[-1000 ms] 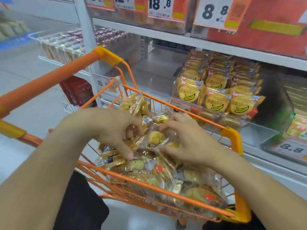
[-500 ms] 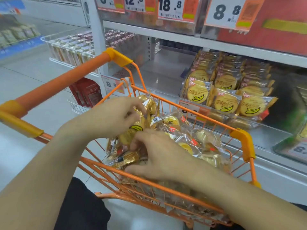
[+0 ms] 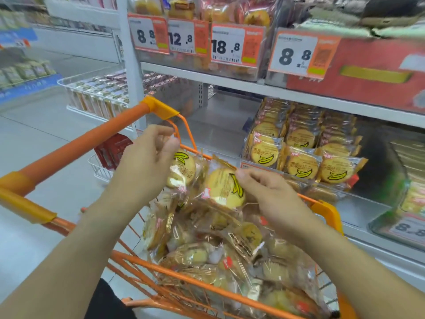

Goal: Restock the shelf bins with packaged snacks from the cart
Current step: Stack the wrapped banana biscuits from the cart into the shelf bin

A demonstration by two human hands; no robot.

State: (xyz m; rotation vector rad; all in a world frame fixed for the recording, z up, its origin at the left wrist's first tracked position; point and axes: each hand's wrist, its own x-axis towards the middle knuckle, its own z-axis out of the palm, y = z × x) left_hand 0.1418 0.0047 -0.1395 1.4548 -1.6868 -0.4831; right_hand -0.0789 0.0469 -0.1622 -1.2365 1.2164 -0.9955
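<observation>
head cam | looks forward-down, close over cart (image 3: 230,293) | shelf (image 3: 299,97) just beyond

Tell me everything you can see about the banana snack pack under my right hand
The banana snack pack is a round pale-yellow cake sealed in a clear, crinkly plastic wrapper with gold-striped edges, a black-outlined yellow banana drawing and a small red label near its lower left. It is tilted, face toward the camera, on top of the heap of similar packs in the orange cart. The right hand pinches its upper right edge. Another pack held by the left hand sits just to its left.
</observation>
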